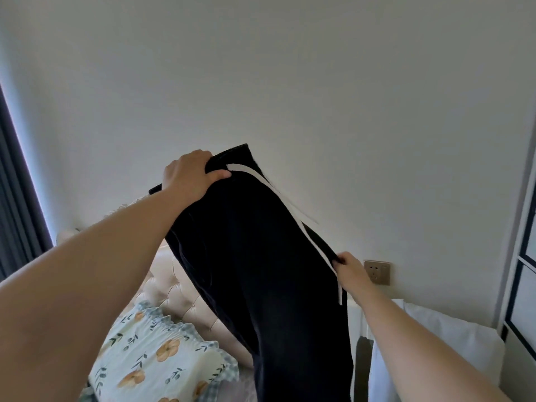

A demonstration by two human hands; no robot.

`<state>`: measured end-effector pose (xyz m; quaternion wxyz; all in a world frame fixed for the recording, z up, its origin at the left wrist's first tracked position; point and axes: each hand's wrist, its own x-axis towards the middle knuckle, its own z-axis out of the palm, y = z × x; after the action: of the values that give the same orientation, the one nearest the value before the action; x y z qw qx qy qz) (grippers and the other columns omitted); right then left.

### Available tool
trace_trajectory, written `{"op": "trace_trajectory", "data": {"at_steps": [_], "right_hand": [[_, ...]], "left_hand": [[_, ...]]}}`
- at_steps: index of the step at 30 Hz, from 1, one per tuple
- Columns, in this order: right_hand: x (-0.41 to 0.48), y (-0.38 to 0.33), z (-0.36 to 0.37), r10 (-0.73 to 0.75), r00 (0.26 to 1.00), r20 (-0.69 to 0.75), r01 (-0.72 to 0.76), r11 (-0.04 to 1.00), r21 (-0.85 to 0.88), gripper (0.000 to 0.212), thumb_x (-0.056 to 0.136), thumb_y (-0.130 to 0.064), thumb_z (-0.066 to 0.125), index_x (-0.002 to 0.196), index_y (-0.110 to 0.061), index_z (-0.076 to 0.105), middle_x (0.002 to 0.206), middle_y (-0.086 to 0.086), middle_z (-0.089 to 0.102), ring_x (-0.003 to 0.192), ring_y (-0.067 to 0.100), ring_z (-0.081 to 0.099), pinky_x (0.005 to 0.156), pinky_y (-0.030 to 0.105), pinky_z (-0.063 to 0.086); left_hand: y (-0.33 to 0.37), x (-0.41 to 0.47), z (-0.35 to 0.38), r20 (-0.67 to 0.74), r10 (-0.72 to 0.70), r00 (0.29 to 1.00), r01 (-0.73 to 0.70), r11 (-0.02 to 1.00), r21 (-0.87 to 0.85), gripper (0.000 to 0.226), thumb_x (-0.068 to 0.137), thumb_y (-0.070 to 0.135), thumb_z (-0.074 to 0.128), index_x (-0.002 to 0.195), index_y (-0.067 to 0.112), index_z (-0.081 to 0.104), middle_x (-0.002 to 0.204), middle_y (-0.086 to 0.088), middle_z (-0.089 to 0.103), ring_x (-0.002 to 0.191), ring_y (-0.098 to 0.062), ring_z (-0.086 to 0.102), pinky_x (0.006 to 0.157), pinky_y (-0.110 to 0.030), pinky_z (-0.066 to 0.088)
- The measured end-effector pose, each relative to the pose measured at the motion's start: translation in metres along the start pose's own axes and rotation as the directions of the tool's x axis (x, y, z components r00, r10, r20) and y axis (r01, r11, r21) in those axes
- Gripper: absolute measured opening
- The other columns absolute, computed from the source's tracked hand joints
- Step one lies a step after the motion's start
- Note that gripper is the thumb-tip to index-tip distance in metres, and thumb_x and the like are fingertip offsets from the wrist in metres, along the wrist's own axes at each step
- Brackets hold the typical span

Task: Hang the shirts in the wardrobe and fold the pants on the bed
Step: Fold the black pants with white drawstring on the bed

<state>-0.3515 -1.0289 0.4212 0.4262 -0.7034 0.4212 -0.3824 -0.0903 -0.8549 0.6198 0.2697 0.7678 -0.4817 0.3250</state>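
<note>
Black pants point(261, 271) with a white stripe down the side hang in the air in front of the white wall. My left hand point(190, 177) grips the waistband at the top, thumb over the cloth. Lower and to the right, my right hand point(349, 271) pinches the striped side edge of the pants. The legs drop down out of the frame at the bottom. Below them lies the bed point(243, 384), mostly hidden by the pants. No wardrobe interior or shirts are in view.
A floral pillow point(156, 352) lies against the cream tufted headboard point(179, 288) at lower left. A white pillow or cover point(452, 340) sits at lower right under a wall socket point(377, 272). A dark curtain point(17, 216) hangs far left; a panelled frame point(522, 271) stands far right.
</note>
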Motion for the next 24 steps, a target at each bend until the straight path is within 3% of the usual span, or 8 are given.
{"op": "trace_trajectory", "data": {"at_steps": [3, 8, 12, 14, 16, 18, 21, 24], "right_hand": [[-0.003, -0.032, 0.005, -0.066, 0.984, 0.165, 0.045, 0.991, 0.125, 0.011, 0.093, -0.021, 0.054, 0.1, -0.016, 0.061, 0.105, 0.005, 0.063, 0.093, 0.017, 0.058, 0.074, 0.026, 0.042], [-0.012, -0.121, 0.024, -0.373, 0.884, 0.282, 0.292, 0.911, 0.29, 0.082, 0.076, -0.035, 0.075, 0.143, -0.026, 0.029, 0.13, -0.011, 0.047, 0.117, 0.008, 0.049, 0.096, 0.028, 0.042], [-0.01, -0.154, 0.021, -0.385, 0.906, 0.173, 0.324, 0.898, 0.299, 0.054, 0.072, -0.021, 0.08, 0.12, -0.017, 0.055, 0.105, -0.006, 0.065, 0.098, 0.013, 0.063, 0.074, 0.019, 0.048], [-0.006, -0.158, 0.019, -0.392, 0.913, 0.113, 0.34, 0.883, 0.323, 0.038, 0.074, -0.017, 0.078, 0.108, -0.017, 0.063, 0.097, -0.003, 0.068, 0.088, 0.012, 0.066, 0.071, 0.019, 0.051], [-0.005, -0.163, 0.022, -0.391, 0.919, 0.061, 0.337, 0.855, 0.394, 0.031, 0.075, -0.016, 0.076, 0.104, -0.015, 0.065, 0.098, 0.0, 0.07, 0.087, 0.014, 0.068, 0.077, 0.025, 0.054], [-0.004, -0.167, 0.024, -0.382, 0.923, 0.044, 0.325, 0.836, 0.441, 0.023, 0.077, -0.017, 0.075, 0.099, -0.018, 0.066, 0.096, 0.0, 0.071, 0.087, 0.015, 0.069, 0.078, 0.028, 0.055], [-0.001, -0.17, 0.019, -0.352, 0.935, 0.05, 0.282, 0.82, 0.498, 0.017, 0.078, -0.017, 0.074, 0.093, -0.022, 0.066, 0.092, -0.001, 0.072, 0.085, 0.016, 0.07, 0.074, 0.028, 0.056], [0.003, -0.17, 0.01, -0.334, 0.936, 0.11, 0.206, 0.775, 0.597, 0.017, 0.081, -0.014, 0.072, 0.097, -0.019, 0.068, 0.093, 0.002, 0.073, 0.088, 0.021, 0.07, 0.073, 0.03, 0.057]], "left_hand": [[0.005, -0.004, 0.004, -0.004, -0.002, 1.0, 0.002, 0.999, -0.04, 0.045, 0.081, 0.067, 0.049, 0.082, 0.022, 0.049, 0.082, 0.007, 0.05, 0.08, -0.022, 0.052, 0.068, -0.034, 0.032], [0.043, -0.016, 0.014, 0.046, 0.139, 0.989, -0.137, 0.989, -0.062, 0.035, 0.08, 0.068, 0.049, 0.085, 0.033, 0.046, 0.086, 0.013, 0.05, 0.079, -0.015, 0.049, 0.069, -0.033, 0.032], [0.058, -0.026, 0.019, 0.025, 0.19, 0.981, -0.188, 0.979, -0.079, 0.043, 0.081, 0.067, 0.046, 0.097, 0.028, 0.057, 0.092, 0.014, 0.053, 0.085, -0.013, 0.052, 0.071, -0.03, 0.03], [0.056, -0.034, 0.022, -0.126, 0.197, 0.972, -0.209, 0.974, -0.09, 0.047, 0.083, 0.064, 0.049, 0.108, 0.026, 0.062, 0.104, 0.009, 0.06, 0.104, -0.016, 0.052, 0.087, -0.031, 0.031], [0.054, -0.048, 0.028, -0.337, 0.157, 0.928, -0.199, 0.975, -0.095, 0.052, 0.083, 0.061, 0.053, 0.124, 0.027, 0.056, 0.126, 0.003, 0.056, 0.125, -0.018, 0.04, 0.112, -0.037, 0.014], [0.051, -0.067, 0.038, -0.441, -0.017, 0.897, -0.073, 0.98, -0.187, 0.074, 0.078, 0.064, 0.056, 0.141, 0.032, 0.034, 0.148, 0.0, 0.03, 0.139, -0.018, 0.021, 0.117, -0.035, -0.007], [0.036, -0.105, 0.066, -0.204, -0.4, 0.894, 0.214, 0.779, -0.589, 0.108, 0.064, 0.07, 0.064, 0.145, 0.043, -0.002, 0.155, 0.013, -0.006, 0.143, -0.01, -0.002, 0.117, -0.04, 0.002], [0.02, -0.135, 0.099, 0.241, -0.463, 0.853, 0.437, 0.379, -0.816, 0.122, 0.065, 0.05, 0.078, 0.145, 0.045, -0.014, 0.158, 0.01, 0.001, 0.145, -0.015, 0.011, 0.115, -0.042, 0.022]]}}
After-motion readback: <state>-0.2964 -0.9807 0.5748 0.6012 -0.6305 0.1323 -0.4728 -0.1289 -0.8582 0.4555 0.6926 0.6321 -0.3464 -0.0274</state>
